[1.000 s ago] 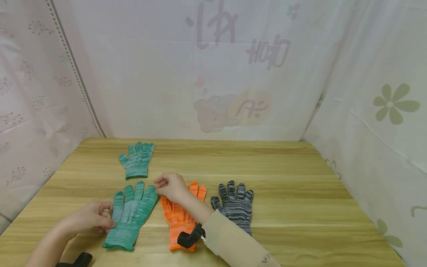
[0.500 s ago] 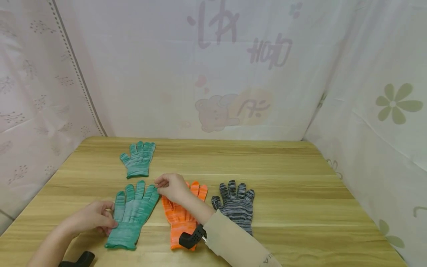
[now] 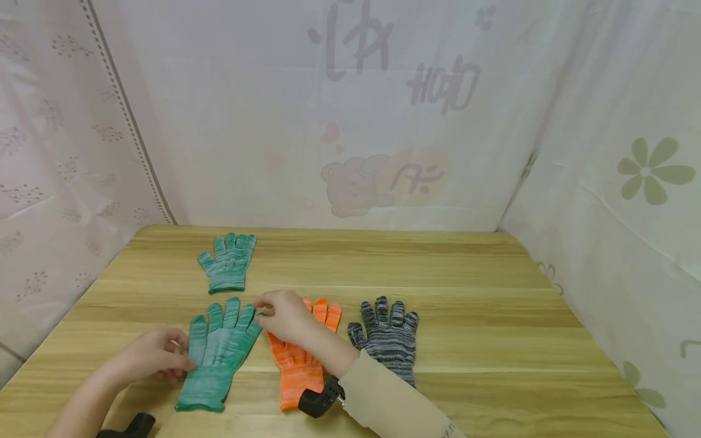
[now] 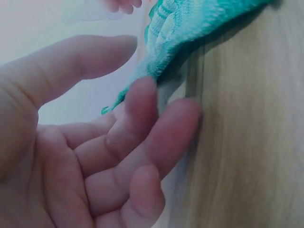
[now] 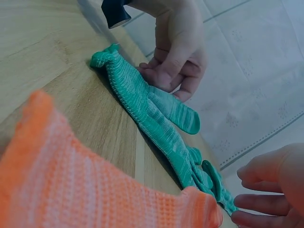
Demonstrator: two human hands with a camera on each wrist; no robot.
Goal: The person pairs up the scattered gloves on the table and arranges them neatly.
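Note:
A green knitted glove [image 3: 210, 365] lies flat on the table, fingers pointing away. At its left edge, near the cuff, is my left hand [image 3: 150, 356]; in the left wrist view its thumb and loosely bent fingers [image 4: 173, 135] stand apart with no fabric between them. My right hand [image 3: 285, 316] is beside the glove's rightmost fingertips, its fingers [image 5: 259, 204] relaxed and parted in the right wrist view. Under my right wrist lies an orange glove [image 3: 301, 374], partly covered by the hand and forearm.
Right of the orange glove lies a grey-and-black striped glove [image 3: 390, 340], its cuff partly behind my sleeve. Another green glove [image 3: 229, 267] lies farther back on the left. The wooden table [image 3: 493, 328] is bordered by printed curtains [image 3: 246, 121] behind and at the sides.
My right hand has loosened at the green glove's fingertips and shifted slightly right and nearer. The left hand's fingers have eased off the glove's edge. The gloves lie where they were.

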